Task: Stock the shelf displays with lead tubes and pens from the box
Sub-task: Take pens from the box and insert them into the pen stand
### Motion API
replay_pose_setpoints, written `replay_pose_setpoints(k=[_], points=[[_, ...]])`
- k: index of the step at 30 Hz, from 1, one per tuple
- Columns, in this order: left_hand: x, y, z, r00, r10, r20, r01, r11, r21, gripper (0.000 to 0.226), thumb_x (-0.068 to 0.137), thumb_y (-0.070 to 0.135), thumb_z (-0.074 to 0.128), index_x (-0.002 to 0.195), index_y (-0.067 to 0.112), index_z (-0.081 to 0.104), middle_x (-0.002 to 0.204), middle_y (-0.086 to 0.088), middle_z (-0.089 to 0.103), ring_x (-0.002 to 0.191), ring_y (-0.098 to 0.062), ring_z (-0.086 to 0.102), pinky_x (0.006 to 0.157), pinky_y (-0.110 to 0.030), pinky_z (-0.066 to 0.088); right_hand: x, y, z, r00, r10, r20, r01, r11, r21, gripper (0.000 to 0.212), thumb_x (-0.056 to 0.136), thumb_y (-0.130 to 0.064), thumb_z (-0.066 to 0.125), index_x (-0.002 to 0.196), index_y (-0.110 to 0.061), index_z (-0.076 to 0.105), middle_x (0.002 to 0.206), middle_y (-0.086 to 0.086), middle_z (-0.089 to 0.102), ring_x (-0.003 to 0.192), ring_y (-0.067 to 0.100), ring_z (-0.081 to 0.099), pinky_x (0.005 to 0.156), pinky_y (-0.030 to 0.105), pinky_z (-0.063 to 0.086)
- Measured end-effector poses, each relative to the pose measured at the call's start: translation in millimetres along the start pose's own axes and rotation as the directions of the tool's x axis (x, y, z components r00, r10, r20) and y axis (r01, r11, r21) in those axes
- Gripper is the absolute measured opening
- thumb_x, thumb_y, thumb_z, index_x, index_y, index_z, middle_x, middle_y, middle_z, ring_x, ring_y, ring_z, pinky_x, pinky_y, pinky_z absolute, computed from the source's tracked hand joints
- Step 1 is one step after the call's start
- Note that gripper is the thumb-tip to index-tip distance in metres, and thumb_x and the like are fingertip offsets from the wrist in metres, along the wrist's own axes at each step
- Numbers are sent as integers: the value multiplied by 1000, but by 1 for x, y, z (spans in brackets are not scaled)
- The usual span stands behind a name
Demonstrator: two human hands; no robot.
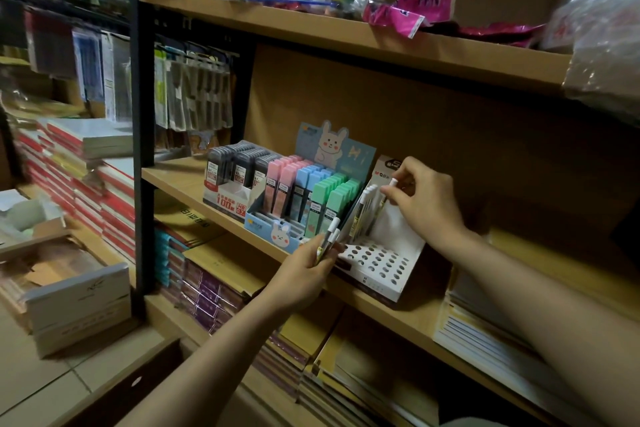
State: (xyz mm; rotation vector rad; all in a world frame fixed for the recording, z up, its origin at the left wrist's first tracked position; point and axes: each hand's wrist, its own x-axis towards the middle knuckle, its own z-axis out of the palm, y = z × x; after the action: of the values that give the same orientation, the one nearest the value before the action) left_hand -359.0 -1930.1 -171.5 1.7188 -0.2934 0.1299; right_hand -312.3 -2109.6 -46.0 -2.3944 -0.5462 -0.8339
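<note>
Pens (325,238) — light, stiff, a bit slick — sit bunched in my left hand (304,270), fingers curled round their barrels. My right hand (420,198) pinches one pen (388,191) near its white cap, over the holed stand (379,262) — probably seating it in the back row.

Your wooden shelf (180,180) carries three displays side by side: the bunny display (273,230) of pastel lead tubes, a grey-tube display (230,199) touching its left, and the white perforated pen display (377,267) at its right.
</note>
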Motion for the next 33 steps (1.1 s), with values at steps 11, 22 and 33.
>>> replay_pose_setpoints(k=[11, 22, 33], points=[[3, 1, -1, 999, -28, -29, 29, 999, 44, 18, 101, 30, 45, 109, 29, 61, 110, -1, 67, 103, -25, 64, 85, -37, 52, 9, 4, 5, 998, 29, -47, -31, 998, -49, 13, 84, -21, 75, 88, -11, 68, 81, 4, 67, 77, 19, 67, 71, 36, 59], [-3, 9, -2, 997, -81, -5, 81, 996, -27, 21, 102, 24, 42, 116, 22, 59, 115, 9, 64, 95, -19, 64, 66, -17, 48, 3, 4, 22, 998, 62, 27, -57, 985, -162, 8, 92, -17, 65, 90, -9, 66, 83, 5, 64, 78, 18, 64, 63, 25, 52], [-7, 24, -18, 909, 8, 416, 259, 773, -580, 29, 90, 24, 61, 117, 16, 68, 98, -10, 61, 64, -6, 47, 61, -23, 39, -28, -34, 4, 929, 115, 351, -167, 978, 123, 21, 85, -50, 66, 96, -34, 75, 85, -19, 72, 80, -5, 65, 68, 15, 49]])
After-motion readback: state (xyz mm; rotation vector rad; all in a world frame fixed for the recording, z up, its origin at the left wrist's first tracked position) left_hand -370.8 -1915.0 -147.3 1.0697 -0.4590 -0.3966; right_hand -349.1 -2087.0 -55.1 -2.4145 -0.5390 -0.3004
